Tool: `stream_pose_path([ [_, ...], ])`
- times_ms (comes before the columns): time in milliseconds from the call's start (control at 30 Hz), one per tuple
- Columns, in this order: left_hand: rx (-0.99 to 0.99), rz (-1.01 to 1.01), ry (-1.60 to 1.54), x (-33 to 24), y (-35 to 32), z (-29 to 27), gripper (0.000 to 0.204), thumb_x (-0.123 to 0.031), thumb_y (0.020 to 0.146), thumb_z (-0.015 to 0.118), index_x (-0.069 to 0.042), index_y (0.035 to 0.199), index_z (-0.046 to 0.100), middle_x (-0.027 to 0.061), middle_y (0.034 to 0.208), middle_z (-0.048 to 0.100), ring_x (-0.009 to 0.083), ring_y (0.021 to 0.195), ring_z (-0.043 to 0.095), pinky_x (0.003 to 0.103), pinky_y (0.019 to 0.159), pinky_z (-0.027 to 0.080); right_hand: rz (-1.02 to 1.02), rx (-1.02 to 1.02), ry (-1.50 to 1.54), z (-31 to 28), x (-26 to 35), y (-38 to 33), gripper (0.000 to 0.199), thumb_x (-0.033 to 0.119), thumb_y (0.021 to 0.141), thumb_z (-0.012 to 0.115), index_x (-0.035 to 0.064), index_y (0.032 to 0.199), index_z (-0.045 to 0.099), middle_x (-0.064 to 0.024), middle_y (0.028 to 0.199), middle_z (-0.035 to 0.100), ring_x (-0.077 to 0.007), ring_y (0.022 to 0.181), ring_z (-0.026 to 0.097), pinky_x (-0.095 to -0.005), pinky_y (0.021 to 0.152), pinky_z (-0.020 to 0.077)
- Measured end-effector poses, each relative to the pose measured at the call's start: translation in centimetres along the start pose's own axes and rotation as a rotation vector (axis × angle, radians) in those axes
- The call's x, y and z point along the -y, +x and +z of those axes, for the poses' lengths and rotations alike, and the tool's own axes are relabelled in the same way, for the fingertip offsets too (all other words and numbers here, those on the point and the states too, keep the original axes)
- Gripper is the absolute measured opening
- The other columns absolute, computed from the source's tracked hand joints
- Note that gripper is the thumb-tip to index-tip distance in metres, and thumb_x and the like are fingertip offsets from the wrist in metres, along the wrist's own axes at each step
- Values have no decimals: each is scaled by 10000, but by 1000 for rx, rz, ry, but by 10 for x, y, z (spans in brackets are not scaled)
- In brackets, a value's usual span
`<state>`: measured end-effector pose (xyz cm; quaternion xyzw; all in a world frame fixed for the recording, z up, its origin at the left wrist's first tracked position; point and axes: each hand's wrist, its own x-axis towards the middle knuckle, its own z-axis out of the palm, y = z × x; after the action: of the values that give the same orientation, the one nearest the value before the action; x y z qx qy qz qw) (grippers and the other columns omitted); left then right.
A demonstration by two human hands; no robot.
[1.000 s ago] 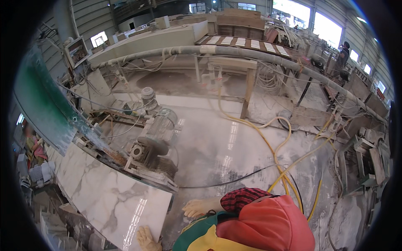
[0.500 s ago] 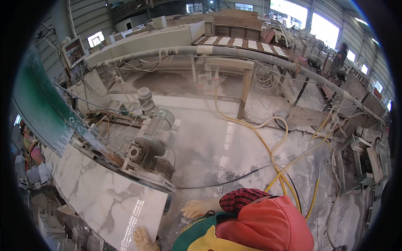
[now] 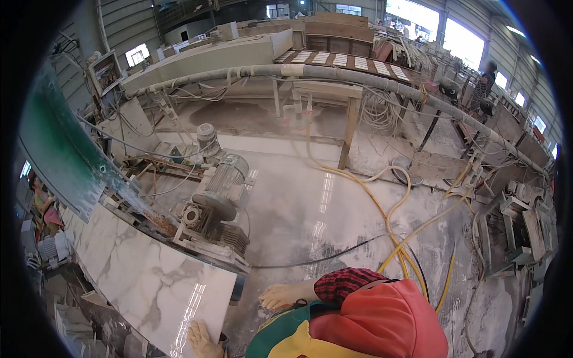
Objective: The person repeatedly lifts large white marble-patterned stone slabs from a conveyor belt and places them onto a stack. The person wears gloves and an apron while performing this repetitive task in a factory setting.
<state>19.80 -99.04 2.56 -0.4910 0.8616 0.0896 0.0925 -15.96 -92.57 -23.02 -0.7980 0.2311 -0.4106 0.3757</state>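
Note:
My left hand [image 3: 203,340], in a cream work glove, lies with fingers apart on the near right corner of a polished white marble slab [image 3: 143,280] with grey veins. The slab runs from the lower middle up to the left, beside a motor unit. My right hand [image 3: 282,296], gloved alike, reaches leftward from a red-and-black checked cuff [image 3: 340,284]. Its fingers are stretched out above the wet grey floor, right of the slab's end, and nothing shows in them. A red sleeve [image 3: 382,319] and green and yellow clothing hide part of the floor below.
A dusty motor unit [image 3: 221,185] stands along the slab's far edge, with a large green curved guard [image 3: 59,143] at left. Yellow hoses [image 3: 388,221] and a black cable [image 3: 322,261] cross the floor. A long pipe [image 3: 334,74] spans the back. Another person [image 3: 484,83] stands far right.
The slab's near end has shifted slightly to the left, and my left hand has moved a little with it, still resting on it. My right hand has hardly moved.

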Motion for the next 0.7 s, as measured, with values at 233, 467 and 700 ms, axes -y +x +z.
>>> stream_pose_path([
  [233,-9,0,-50,-7,0,-13,997,-303,852,804,-39,1657,278,235,1710,269,396,1592,208,441,1313,198,331,99,473,8,-37,-18,335,321,1074,490,91,830,482,-97,859,480,-321,789,562,-467,701,461],
  [467,-86,8,-22,5,3,4,973,-294,843,807,-59,1649,315,251,1693,297,421,1573,244,464,1299,217,271,173,378,0,-20,-9,314,273,1090,428,101,828,425,-75,846,396,-270,769,513,-423,690,429],
  [700,-288,-34,-101,26,-23,37,1153,-78,602,915,-72,1614,362,289,1660,314,489,1526,296,544,1276,228,65,72,251,-17,51,16,264,236,1052,465,105,826,428,-77,854,410,-261,765,504,-409,674,412],
])
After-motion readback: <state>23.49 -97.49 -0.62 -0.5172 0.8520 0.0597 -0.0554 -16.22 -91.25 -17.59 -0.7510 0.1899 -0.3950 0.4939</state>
